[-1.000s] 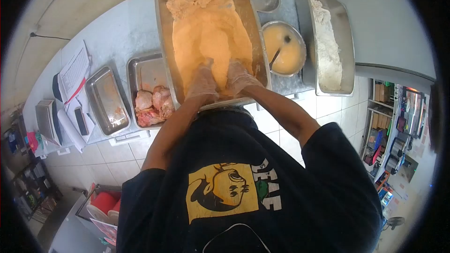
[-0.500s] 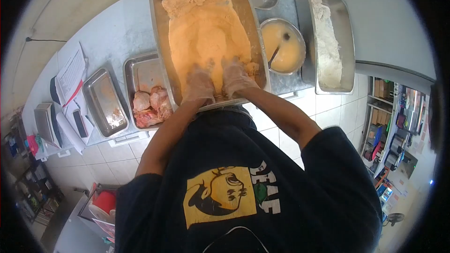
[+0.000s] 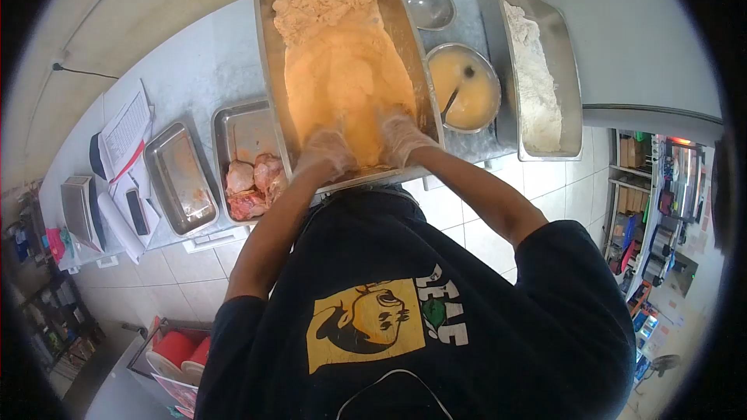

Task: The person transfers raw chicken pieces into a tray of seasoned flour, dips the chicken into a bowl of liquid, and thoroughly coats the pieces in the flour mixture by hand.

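A deep metal tray (image 3: 429,93) of orange breading flour (image 3: 342,70) sits in front of me, with a clumpy heap of the same colour at its far end. My left hand (image 3: 328,149), in a clear plastic glove, presses into the flour at the near left. On the near right my right hand (image 3: 401,140), gloved alike, is also sunk in the flour. The fingers of both hands are buried and blurred, so their shape is hidden. A smooth mound of flour runs between the hands.
Left of the tray stand a pan (image 3: 220,126) with raw meat pieces (image 3: 247,179), a stained shallow pan (image 3: 173,210), papers and a phone (image 3: 137,211). To the right are a bowl of yellowish liquid (image 3: 476,101) with a dark-handled utensil, a metal bowl (image 3: 429,6) and a white flour tray (image 3: 572,78).
My hands have moved a little farther apart, the right one shifting outward through the flour. The whole view has shifted slightly downward.
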`<state>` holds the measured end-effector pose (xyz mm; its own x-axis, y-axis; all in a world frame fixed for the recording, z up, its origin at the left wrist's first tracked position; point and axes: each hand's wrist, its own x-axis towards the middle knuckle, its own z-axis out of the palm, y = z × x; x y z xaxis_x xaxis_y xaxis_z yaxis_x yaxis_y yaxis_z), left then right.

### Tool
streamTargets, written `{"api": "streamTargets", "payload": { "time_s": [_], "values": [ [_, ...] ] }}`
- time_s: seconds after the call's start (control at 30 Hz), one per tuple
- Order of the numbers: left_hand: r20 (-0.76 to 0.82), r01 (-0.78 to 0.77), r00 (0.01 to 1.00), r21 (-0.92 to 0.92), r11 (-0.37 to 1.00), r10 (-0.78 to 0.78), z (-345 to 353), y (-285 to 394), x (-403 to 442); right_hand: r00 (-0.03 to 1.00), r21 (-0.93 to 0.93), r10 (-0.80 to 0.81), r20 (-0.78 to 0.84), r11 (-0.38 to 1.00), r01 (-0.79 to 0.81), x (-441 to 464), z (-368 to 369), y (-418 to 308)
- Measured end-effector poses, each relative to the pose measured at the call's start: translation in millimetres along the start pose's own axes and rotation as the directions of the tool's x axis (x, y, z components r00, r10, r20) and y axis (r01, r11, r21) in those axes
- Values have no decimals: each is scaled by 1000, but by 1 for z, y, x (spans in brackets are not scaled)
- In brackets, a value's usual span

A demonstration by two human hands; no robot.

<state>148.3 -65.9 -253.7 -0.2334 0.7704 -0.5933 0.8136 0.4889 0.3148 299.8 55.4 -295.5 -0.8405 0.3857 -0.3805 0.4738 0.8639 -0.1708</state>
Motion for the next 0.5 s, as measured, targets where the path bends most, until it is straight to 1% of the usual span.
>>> {"api": "streamTargets", "payload": {
  "time_s": [0.03,0.07,0.1,0.13,0.17,0.2,0.23,0.27,0.3,0.33,0.37,0.4,0.43,0.47,0.5],
  "values": [
    [-143,-1,990,58,998,10,18,7,-5,999,-45,2,-43,999,-4,8,26,-2],
    [-288,0,957,119,993,35,22,6,1,996,-90,4,-86,996,-12,16,52,-5],
    [-427,19,902,176,984,59,27,5,8,991,-19,116,-59,993,-118,34,77,-2],
    [-307,20,951,0,1000,-19,21,4,22,984,19,173,-38,985,-173,40,85,1],
    [-161,43,984,-175,984,-71,25,3,29,973,54,229,-16,972,-228,46,92,3],
    [-169,39,983,-172,984,-68,35,-2,37,978,122,207,13,971,-207,53,89,8],
    [-291,5,955,-176,984,-57,50,-10,51,983,188,182,34,965,-185,60,84,15],
    [-343,-12,938,-179,984,-51,73,-24,66,982,187,185,29,964,-187,58,74,17],
    [-394,-29,918,-181,983,-45,96,-38,82,976,226,173,131,953,-200,45,54,18],
    [-247,-115,967,-185,976,67,116,-64,109,962,259,155,227,942,-213,36,31,19],
    [-101,-200,978,-197,960,183,120,-78,127,963,256,157,220,943,-212,29,9,20],
    [-113,-204,976,-191,960,185,88,-68,111,933,255,171,317,932,-257,20,-15,17],
    [46,-84,995,-169,982,93,30,-46,72,897,248,182,403,921,-299,17,-33,15],
    [196,35,981,-132,991,-8,-4,-30,44,907,242,184,380,926,-289,18,-46,12],
    [162,31,987,-126,991,-11,-2,-29,41,954,94,122,272,984,-152,20,-58,8]
  ]
}}
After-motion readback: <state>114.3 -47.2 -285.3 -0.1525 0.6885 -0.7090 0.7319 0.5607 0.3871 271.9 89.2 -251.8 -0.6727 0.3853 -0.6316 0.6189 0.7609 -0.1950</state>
